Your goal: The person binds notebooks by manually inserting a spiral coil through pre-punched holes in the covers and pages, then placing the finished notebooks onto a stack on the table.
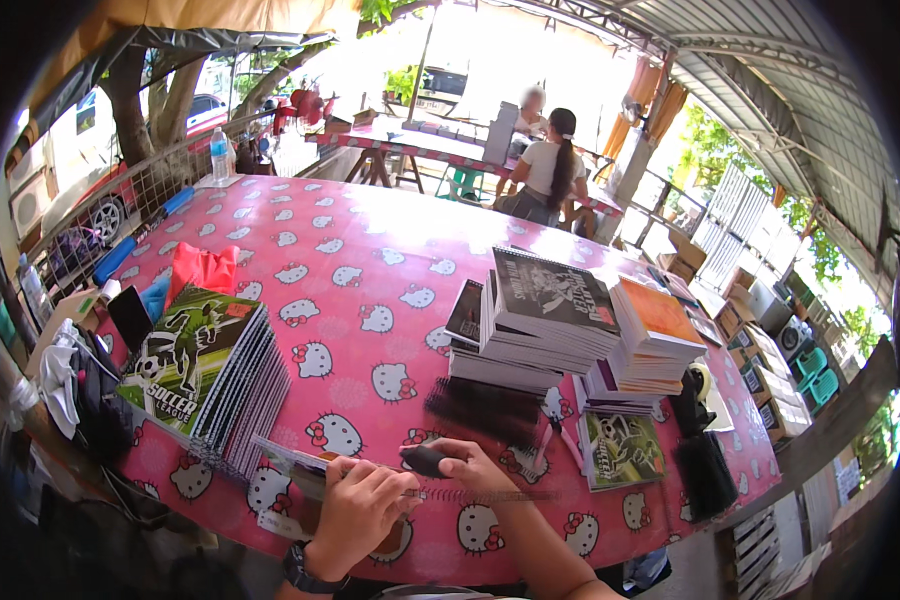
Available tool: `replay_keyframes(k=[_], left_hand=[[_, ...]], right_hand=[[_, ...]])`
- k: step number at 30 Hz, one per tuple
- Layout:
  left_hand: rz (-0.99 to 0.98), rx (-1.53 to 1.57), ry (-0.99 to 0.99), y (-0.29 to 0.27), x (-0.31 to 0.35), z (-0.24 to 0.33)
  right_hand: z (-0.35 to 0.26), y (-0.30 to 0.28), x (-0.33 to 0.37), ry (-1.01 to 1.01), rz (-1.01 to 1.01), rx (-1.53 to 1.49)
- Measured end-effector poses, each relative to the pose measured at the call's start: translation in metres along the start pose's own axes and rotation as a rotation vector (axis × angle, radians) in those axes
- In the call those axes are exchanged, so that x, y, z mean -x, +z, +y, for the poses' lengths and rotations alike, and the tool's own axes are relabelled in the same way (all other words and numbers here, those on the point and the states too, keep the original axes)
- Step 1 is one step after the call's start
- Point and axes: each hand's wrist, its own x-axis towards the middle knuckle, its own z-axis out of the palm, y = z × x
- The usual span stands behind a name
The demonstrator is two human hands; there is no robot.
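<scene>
tablecloth (370,260): pink, white cat-face print | notebook stack (205,375): green soccer covers | notebook pile (658,335): orange top

pink table (370,250), notebook stacks (540,320), bottle (219,155)

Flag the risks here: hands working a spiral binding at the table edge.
1. The spiral wire is thin and long; it could bend or slip from the left hand and right hand.
2. The green-cover notebook stack fans out, leaning toward the table edge; a nudge might spill it.
</scene>
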Motion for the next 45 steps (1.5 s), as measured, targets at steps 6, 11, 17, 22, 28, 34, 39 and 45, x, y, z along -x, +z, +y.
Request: replay_keyframes(k=[6, 11, 17, 22, 28, 34, 39, 45], left_hand=[[-0.012, -0.065, 0.035, -0.001, -0.002, 0.003], [-0.014, -0.067, 0.034, 0.002, -0.001, -0.003], [0.071, 0.034, -0.043, 0.005, 0.0, 0.001], [0.15, 0.279, -0.251, 0.005, 0.005, 0.002], [0.001, -0.055, 0.028, -0.005, -0.002, 0.007], [-0.015, 0.024, -0.049, -0.002, 0.004, -0.002], [0.043, -0.09, -0.059, -0.007, 0.002, 0.0], [0.089, -0.061, -0.173, -0.015, 0.013, -0.02]], right_hand=[[-0.007, 0.004, 0.0, -0.072, -0.087, -0.146], [-0.005, 0.009, 0.001, -0.056, -0.077, -0.202], [-0.004, 0.012, 0.004, -0.071, -0.093, -0.233], [-0.006, 0.009, 0.005, -0.1, -0.096, -0.248], [-0.025, 0.001, 0.009, -0.182, -0.132, -0.386], [-0.023, 0.002, 0.008, -0.192, -0.17, -0.369], [-0.029, 0.002, 0.011, -0.142, -0.031, 0.032], [-0.047, 0.008, -0.001, -0.149, -0.12, 0.185]])
